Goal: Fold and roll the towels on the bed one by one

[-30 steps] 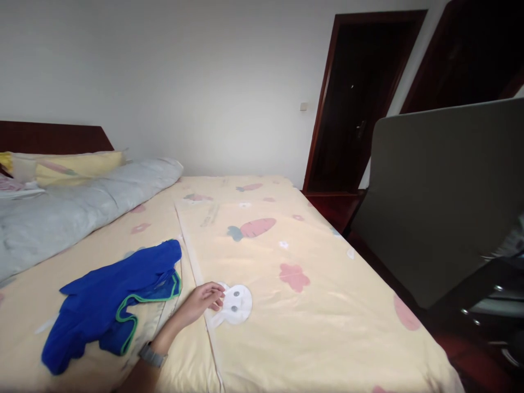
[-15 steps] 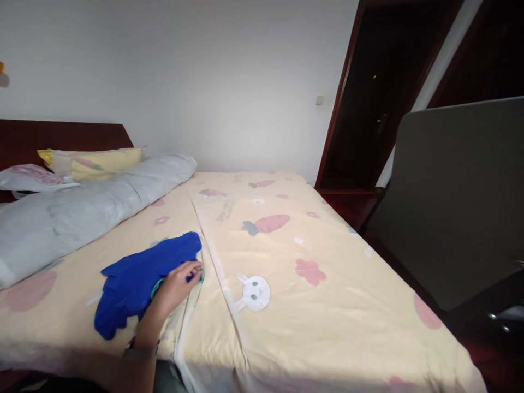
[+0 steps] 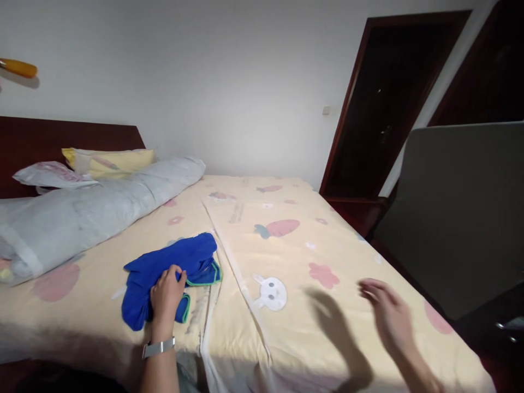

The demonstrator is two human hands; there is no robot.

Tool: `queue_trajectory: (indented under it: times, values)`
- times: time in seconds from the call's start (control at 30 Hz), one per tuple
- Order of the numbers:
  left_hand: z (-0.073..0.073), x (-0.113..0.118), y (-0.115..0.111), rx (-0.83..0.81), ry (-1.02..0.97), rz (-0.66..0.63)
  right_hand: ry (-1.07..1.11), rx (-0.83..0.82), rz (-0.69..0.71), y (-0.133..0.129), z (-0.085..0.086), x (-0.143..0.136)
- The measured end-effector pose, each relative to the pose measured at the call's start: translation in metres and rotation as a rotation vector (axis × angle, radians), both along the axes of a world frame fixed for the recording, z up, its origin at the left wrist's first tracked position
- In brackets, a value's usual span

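A crumpled blue cloth with green edging (image 3: 164,262) lies on the near left part of the bed. My left hand (image 3: 167,289), with a silver band at the wrist, rests on its front side, and the curled fingers grip a bunch of the fabric. A green-trimmed corner spreads out to the right of that hand, and a small folded piece sticks out below it. Well to the right, my right hand (image 3: 387,308) hovers over the sheet, slightly blurred, holding nothing. Its fingers are loosely bent, and its shadow falls on the sheet.
The bed sheet (image 3: 295,322) is cream with carrots, flowers and a rabbit, creased by a long fold. A rolled grey quilt (image 3: 98,213), a yellow pillow (image 3: 126,161) and a plastic bag (image 3: 53,173) lie by the headboard (image 3: 94,134). A dark grey panel (image 3: 462,207) stands at right.
My right hand has come into view at the right. My left hand now sits farther back from the cloth's right edge, where a green-trimmed corner shows. The view has shifted somewhat left.
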State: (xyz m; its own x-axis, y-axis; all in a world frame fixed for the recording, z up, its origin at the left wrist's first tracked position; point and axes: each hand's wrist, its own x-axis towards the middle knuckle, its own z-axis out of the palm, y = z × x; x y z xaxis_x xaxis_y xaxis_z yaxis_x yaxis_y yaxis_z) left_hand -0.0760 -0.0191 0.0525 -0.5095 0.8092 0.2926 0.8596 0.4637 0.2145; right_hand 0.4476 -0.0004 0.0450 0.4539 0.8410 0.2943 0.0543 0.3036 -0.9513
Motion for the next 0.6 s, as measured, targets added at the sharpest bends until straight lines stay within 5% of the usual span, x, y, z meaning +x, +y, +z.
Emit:
queue_trajectory:
  times: [0.13, 0.23, 0.4, 0.5, 0.6]
  values:
    - [-0.004, -0.009, 0.006, 0.084, 0.088, -0.094, -0.210, -0.015, 0.328, 0.039, -0.006, -0.114]
    - [-0.012, -0.019, 0.011, 0.243, 0.143, -0.167, -0.286, -0.026, 0.394, 0.044, -0.027, -0.157]
    - [-0.015, -0.024, 0.015, 0.668, 0.121, -0.130, -0.343, -0.032, 0.426, 0.043, -0.050, -0.161]
    - [0.001, -0.016, 0.010, 0.987, 0.040, -0.030, -0.318, -0.025, 0.392, 0.045, -0.047, -0.157]
    - [0.025, 0.017, -0.003, 1.118, -0.030, -0.027, -0.242, -0.069, 0.385, 0.042, -0.040, -0.162]
